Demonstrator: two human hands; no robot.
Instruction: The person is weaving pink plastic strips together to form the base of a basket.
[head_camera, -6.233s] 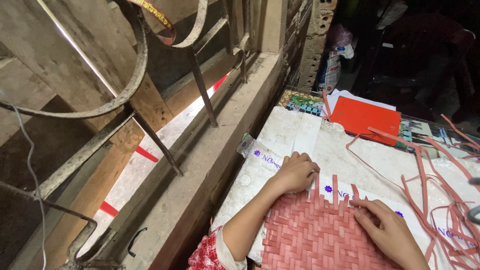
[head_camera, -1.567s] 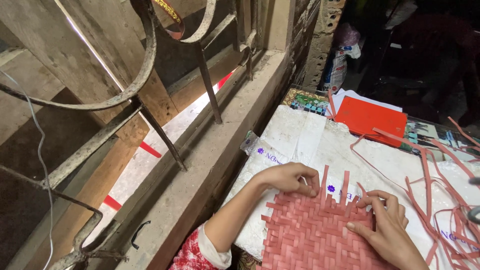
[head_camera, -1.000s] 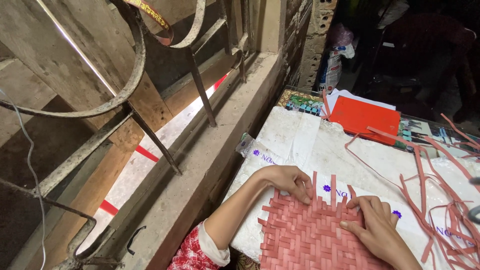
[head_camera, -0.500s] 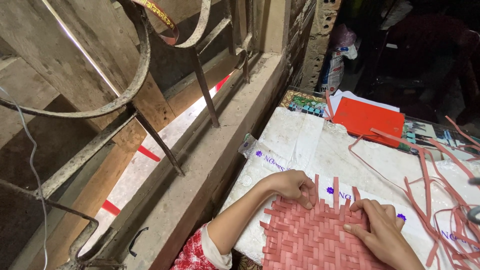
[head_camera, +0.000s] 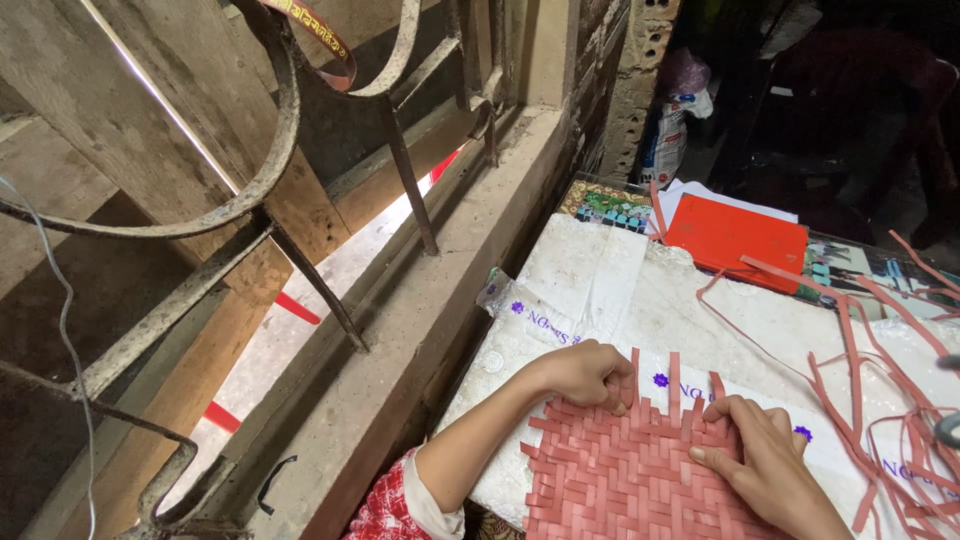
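Observation:
A pink woven mat (head_camera: 625, 480) of flat strips lies on a white plastic sack (head_camera: 600, 280) at the bottom of the view. My left hand (head_camera: 580, 372) is curled at the mat's top left edge, fingertips pinching the strip ends there. My right hand (head_camera: 760, 460) presses flat on the mat's upper right part, fingers pointing left toward the upright strip ends (head_camera: 672, 378). Loose pink strips (head_camera: 880, 400) trail off to the right.
A red folder (head_camera: 735, 238) on white papers lies at the far end of the sack. A dusty concrete ledge (head_camera: 420, 300) with rusty metal window bars (head_camera: 260, 180) runs along the left. A brick pillar (head_camera: 640, 70) and a bag (head_camera: 675, 115) stand behind.
My left hand has slid from the mat's top edge to its upper left corner and curled. My right hand has moved up the mat toward the strip ends.

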